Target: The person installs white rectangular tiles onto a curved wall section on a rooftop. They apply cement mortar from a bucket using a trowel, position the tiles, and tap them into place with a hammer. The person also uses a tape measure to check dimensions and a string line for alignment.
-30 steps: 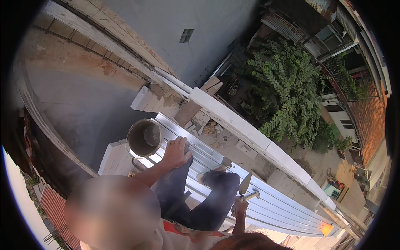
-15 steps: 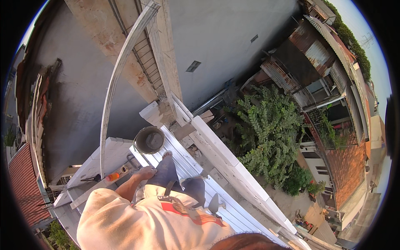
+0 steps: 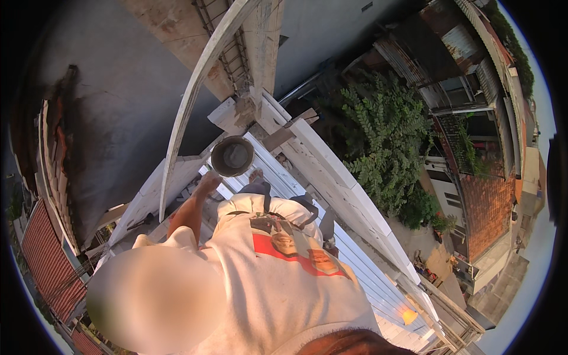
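Note:
My left hand reaches along my left side to a round grey bucket. Its fingers meet the near-left rim and appear closed on it. Inside the bucket lies grey material, and the bucket stands on a white ribbed metal sheet. My bare foot is just to the right of the bucket. At the right edge of my cream shirt, a grey blade like a trowel's sticks up. My right hand is hidden behind the shirt.
White block walls run along both sides of the narrow sheet, with a drop to a yard and a leafy tree on the right. A long curved strip rises at the left. Ahead stands a column with rebar.
My left hand has moved forward from beside my leg to the bucket's rim. The view has shifted with my body leaning. The bucket stays in its place beside my foot.

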`<state>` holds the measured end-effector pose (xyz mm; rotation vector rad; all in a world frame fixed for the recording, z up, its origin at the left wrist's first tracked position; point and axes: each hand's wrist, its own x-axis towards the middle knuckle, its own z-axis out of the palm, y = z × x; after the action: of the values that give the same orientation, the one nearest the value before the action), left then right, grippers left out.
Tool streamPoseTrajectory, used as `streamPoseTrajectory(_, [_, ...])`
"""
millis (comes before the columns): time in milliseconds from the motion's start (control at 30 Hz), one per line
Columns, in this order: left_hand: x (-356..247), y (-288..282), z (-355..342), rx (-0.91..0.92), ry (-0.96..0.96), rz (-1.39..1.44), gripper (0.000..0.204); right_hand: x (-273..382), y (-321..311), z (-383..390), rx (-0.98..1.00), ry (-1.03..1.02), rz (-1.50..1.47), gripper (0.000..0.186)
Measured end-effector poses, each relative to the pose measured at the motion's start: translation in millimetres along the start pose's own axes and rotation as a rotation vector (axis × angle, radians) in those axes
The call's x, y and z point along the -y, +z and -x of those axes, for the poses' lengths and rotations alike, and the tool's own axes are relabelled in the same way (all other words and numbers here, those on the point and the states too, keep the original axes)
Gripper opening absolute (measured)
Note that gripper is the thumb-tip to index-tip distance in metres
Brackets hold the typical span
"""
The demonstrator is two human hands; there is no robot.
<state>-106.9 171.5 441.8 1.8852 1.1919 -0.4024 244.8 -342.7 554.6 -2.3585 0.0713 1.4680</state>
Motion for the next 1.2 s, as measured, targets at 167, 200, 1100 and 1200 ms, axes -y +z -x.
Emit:
streamPoseTrajectory(167, [-37.2,-33.5,-12.2,-0.232,0.175,0.256,0.039,24.0,7.1,-2.5,-0.014,-0.021,0.145,0.018])
streamPoseTrajectory(200, [-41.3,-33.2,-7.0,-0.262,0.154,0.293,0.039,28.1,7.6,-5.9,-0.011,-0.030,0.181,0.018])
streamPoseTrajectory(1100, [-108.0,-27.6,40.9,-0.118,0.097,0.305,0.035,25.2,19.1,-37.4,-0.029,0.055,-0.049,0.010])
streamPoseTrajectory(1200, [-91.1,-9.3,32.5,-0.141,0.070,0.311,0.036,10.3,20.0,-39.1,-0.040,0.001,-0.031,0.011])
